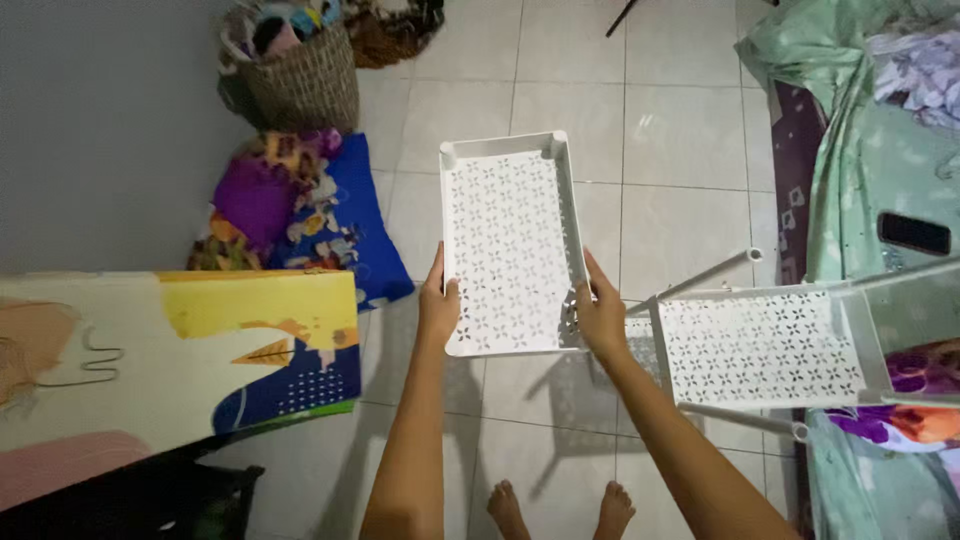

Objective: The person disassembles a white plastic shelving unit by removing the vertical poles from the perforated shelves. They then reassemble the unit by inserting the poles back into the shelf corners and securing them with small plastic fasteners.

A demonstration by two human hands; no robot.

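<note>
I hold a white perforated plastic shelf tray (510, 240) out in front of me above the tiled floor. My left hand (438, 305) grips its left rim near the close corner. On the opposite rim, my right hand (600, 315) grips near the close corner too. The tray has round sockets at its far corners. To the right stands a partly built white rack (765, 350) with a similar perforated shelf and white tubes. My bare feet (560, 510) show at the bottom.
A woven basket (300, 80) full of cloth stands at the back left, with colourful pillows (300, 205) in front of it. A painted board (180, 350) lies at left. A bed with green sheets (870, 180) and a dark phone (913, 233) is at right.
</note>
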